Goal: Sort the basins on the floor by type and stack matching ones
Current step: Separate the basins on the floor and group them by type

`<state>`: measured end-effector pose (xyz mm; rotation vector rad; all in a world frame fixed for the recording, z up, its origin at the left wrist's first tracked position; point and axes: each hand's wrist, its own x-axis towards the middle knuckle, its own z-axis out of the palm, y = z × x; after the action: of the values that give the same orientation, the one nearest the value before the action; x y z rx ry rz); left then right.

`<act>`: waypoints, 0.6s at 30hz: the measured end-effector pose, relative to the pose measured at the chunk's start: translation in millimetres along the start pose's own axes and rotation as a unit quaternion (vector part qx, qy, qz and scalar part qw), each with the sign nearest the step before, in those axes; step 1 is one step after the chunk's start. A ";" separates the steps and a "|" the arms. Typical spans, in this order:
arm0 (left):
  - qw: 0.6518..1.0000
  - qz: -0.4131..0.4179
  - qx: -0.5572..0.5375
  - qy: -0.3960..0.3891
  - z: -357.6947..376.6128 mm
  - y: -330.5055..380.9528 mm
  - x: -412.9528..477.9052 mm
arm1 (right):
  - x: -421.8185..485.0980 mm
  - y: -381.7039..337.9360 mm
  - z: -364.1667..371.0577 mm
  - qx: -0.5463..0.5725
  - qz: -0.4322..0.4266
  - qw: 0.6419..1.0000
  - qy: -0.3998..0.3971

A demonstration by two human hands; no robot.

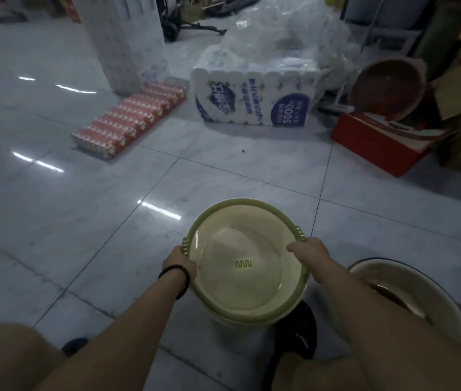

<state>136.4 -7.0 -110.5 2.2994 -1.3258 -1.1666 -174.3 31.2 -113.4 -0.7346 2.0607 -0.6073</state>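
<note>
A cream basin with a green rim is held above the tiled floor in front of me. My left hand grips its left rim by a ribbed handle, a dark band on the wrist. My right hand grips the right rim at the other handle. More cream layers show under the basin, so it looks like a small stack. A white basin with a brown inside rests on the floor at the right, partly hidden by my right arm. A brown basin leans tilted at the far right.
A pack of toilet rolls stands ahead, with a red carton tray to its left and a tall wrapped bundle behind. A red box lies at the right. My dark shoe is under the basin.
</note>
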 end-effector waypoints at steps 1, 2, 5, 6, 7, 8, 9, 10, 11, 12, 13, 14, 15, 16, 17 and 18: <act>1.000 -0.006 0.008 -0.011 3.6 -2.6 4.2 | 1.9 2.8 3.2 -0.004 0.010 1.000 0.001; 1.000 -0.009 0.013 -0.022 6.3 -3.8 7.0 | 3.6 5.7 6.3 -0.008 0.011 1.000 0.003; 0.999 -0.017 0.007 -0.034 13.0 -7.8 12.1 | 8.7 11.0 12.9 -0.038 -0.011 0.999 0.003; 0.999 -0.021 0.004 -0.033 14.8 -9.8 11.8 | 10.2 11.8 13.7 -0.048 -0.015 0.999 0.002; 0.999 -0.023 0.011 -0.030 14.9 -11.8 9.1 | 10.7 12.1 13.8 -0.056 -0.018 0.998 -0.003; 0.999 -0.021 0.027 -0.028 14.8 -14.9 7.6 | 11.2 12.6 14.1 -0.065 -0.022 0.998 -0.008; 0.998 -0.013 0.049 -0.028 15.2 -19.0 8.0 | 10.4 12.6 14.0 -0.076 -0.024 0.997 -0.015; 0.997 -0.003 0.069 -0.030 14.9 -21.1 7.5 | 9.4 12.8 14.2 -0.089 -0.028 0.995 -0.022; 0.996 0.001 0.079 -0.036 13.4 -22.4 7.1 | 8.1 13.0 15.0 -0.105 -0.028 0.994 -0.028; 0.995 0.005 0.083 -0.045 11.7 -22.9 7.1 | 6.2 12.9 16.1 -0.123 -0.028 0.991 -0.034; 0.995 0.005 0.084 -0.060 10.2 -23.1 7.1 | 2.8 11.2 16.6 -0.144 -0.026 0.988 -0.038; 0.994 0.003 0.079 -0.079 7.4 -23.2 7.6 | -1.8 7.5 17.2 -0.170 -0.028 0.984 -0.038; 0.993 -0.010 0.060 -0.104 1.1 -22.1 6.0 | -8.2 1.2 17.9 -0.197 -0.036 0.979 -0.030; 0.990 -0.030 0.035 -0.131 -8.6 -20.7 3.1 | -14.0 -6.4 20.0 -0.216 -0.053 0.975 -0.013; 0.987 -0.044 0.038 -0.151 -19.6 -19.7 -0.8 | -22.6 -17.0 22.5 -0.224 -0.078 0.971 0.006; 0.984 -0.043 0.063 -0.162 -33.7 -17.5 -6.4 | -32.2 -29.7 26.6 -0.225 -0.108 0.968 0.021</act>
<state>170.4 2.1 -94.9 2.3467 -1.4594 -1.5838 -128.6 28.3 -90.4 -1.2299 2.1994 -0.2689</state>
